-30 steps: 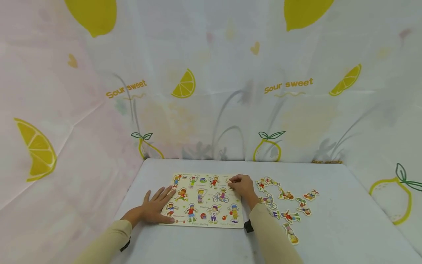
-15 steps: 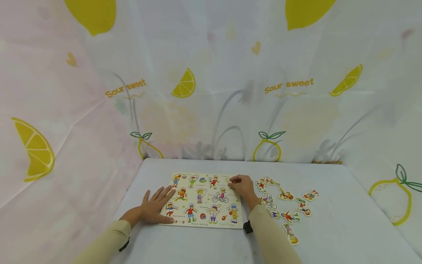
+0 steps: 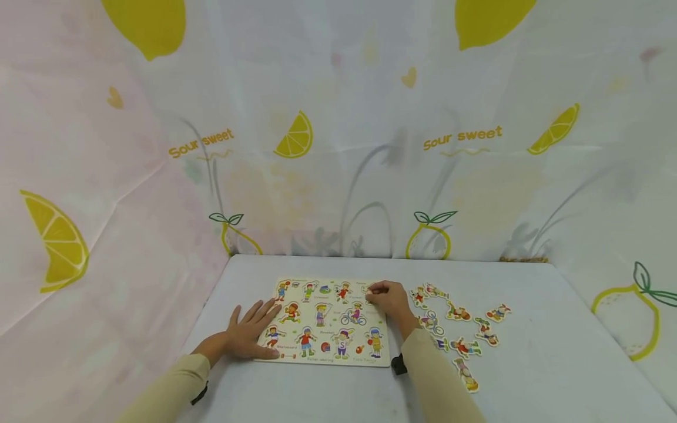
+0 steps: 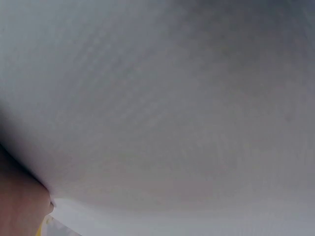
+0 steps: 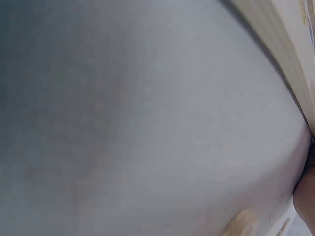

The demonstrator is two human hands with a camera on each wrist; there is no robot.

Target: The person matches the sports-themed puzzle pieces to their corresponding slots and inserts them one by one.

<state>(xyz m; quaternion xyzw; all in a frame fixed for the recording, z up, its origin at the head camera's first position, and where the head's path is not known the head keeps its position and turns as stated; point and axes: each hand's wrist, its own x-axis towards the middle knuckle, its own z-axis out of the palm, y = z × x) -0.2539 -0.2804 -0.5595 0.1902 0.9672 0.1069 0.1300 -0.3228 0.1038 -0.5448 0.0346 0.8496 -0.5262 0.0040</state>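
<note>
One puzzle board (image 3: 338, 331) was touched by the outspread left hand (image 3: 250, 333); whether anything was gripped by the right hand (image 3: 392, 299) couldn't be told.

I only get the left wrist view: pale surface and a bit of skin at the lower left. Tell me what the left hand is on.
Observer: The head view shows the left hand with fingers spread over the left edge of a picture board.

Operator: Report the right hand.

Observer: The right hand is at the board's far right corner, apparently pinching a small piece that the fingers mostly hide.

Operator: Say what lies to the right of the board.

Observer: Loose figure pieces lie scattered on the white table there, apart from the board; the right forearm may hide part of the group.
</note>
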